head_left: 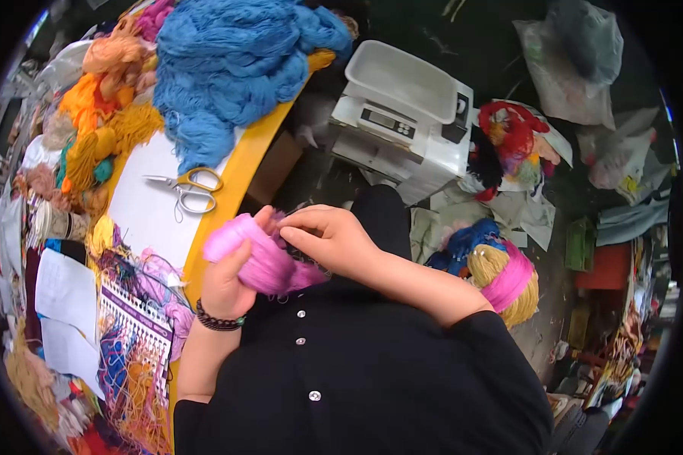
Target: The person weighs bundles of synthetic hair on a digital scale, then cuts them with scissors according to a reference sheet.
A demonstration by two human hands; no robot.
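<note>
My left hand [229,279] grips a bundle of bright pink yarn [258,258] in front of my chest; a dark bead bracelet [218,320] circles that wrist. My right hand [328,236] rests on top of the same bundle, its fingers pinching strands at the upper edge. Both hands hover just right of the yellow-edged table [239,171]. Part of the yarn is hidden under my right palm.
Scissors with yellow handles [187,188] lie on white paper on the table. A big blue yarn pile [231,64] and orange skeins [99,114] sit behind them. A white scale [402,114] stands ahead. More yarn bundles [497,277] and bags lie on the floor at right.
</note>
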